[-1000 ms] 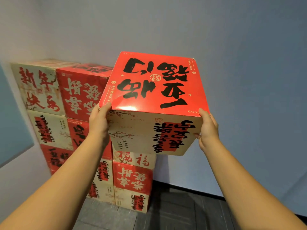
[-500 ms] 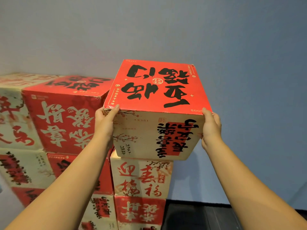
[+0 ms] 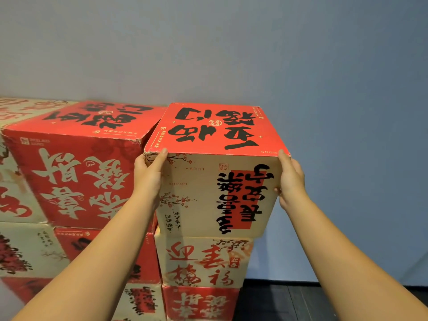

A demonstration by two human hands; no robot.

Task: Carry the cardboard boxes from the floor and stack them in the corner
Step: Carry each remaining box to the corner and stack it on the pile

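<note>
I hold a cardboard box [image 3: 217, 172] with a red top and a cream front printed with black characters. My left hand [image 3: 149, 177] presses its left side and my right hand [image 3: 290, 181] presses its right side. The box rests on, or hangs just over, a cream box with red characters [image 3: 203, 260] at the top of the right-hand column; I cannot tell if they touch. Its left edge sits close against a red box [image 3: 78, 177] of the neighbouring column, with its top about level with that box's top.
The stack of red and cream boxes [image 3: 30, 249] fills the left side against a grey-blue wall [image 3: 278, 54]. Lower boxes [image 3: 199, 302] carry the right column. Dark floor [image 3: 289, 302] shows at the lower right, beside the stack.
The held box has come down and closer to the stack, from up in front of the wall to the top of the right column. My view has moved nearer to the boxes.
</note>
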